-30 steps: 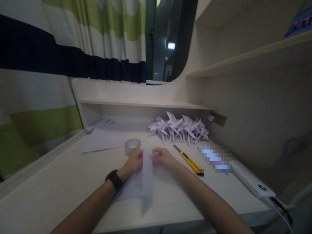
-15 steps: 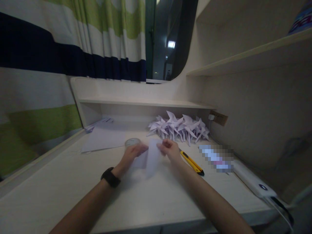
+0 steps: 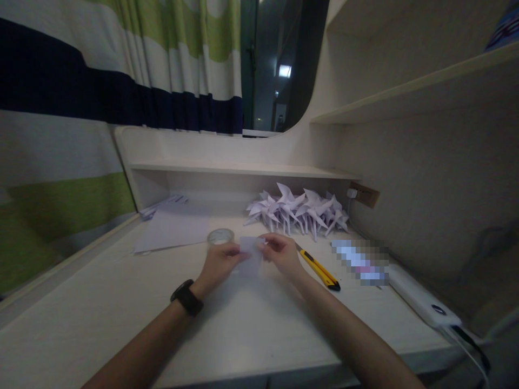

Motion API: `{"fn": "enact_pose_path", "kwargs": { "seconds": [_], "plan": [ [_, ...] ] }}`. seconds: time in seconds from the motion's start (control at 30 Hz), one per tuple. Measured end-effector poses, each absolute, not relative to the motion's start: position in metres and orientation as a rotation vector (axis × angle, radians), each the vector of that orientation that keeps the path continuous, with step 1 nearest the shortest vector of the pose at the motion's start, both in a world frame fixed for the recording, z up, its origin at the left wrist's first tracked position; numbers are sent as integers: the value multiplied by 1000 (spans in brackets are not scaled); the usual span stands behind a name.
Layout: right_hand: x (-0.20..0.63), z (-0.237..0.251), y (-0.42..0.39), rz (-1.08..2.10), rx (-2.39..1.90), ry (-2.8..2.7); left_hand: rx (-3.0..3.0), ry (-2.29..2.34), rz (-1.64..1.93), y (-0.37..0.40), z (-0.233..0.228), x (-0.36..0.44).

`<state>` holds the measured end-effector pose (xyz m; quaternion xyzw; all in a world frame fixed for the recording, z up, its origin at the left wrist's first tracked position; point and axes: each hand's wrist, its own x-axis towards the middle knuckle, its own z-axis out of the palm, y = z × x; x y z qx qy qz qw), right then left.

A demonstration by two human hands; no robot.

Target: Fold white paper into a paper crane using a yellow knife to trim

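Starting at the left of the frame, we see a striped curtain (image 3: 81, 81) in green, white and navy, its soft cloth hanging in folds. Below it lies the pale, wood-grained worktop (image 3: 101, 302), matte and smooth. A flat sheet of white paper (image 3: 174, 229) rests at the centre-left, and just right of it stands a clear, round roll of tape (image 3: 220, 236).

In the middle of the frame our left hand (image 3: 219, 262), with a black band on the wrist, pinches the left edge of a small paper piece (image 3: 250, 254); its fingers are closed on it. Our right hand (image 3: 281, 253) grips the right edge, fingers likewise closed on the paper. The piece is thin, white, roughly rectangular and folded, held just above the worktop between the two hands, near the tape roll.

Right of the hands lies a slim yellow and black utility knife (image 3: 318, 266). Behind it, under the low shelf, a heap of pointed, folded white paper shapes (image 3: 298, 213) is piled. At the lower right sits a long white power bank (image 3: 421, 302) of glossy plastic with a cable attached.
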<state>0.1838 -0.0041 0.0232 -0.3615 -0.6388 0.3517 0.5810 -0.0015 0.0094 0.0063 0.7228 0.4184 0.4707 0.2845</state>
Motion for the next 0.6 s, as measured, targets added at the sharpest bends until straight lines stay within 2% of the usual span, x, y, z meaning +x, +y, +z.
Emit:
{"fn": "enact_pose_path", "kwargs": {
  "seconds": [0.3,0.6],
  "plan": [
    [184,27,-6,732,-697,-1570,2206,1061,1523,12,0,-4],
    [184,29,-10,754,-719,-1560,2266,1117,1428,6,3,-4]
  ]
}}
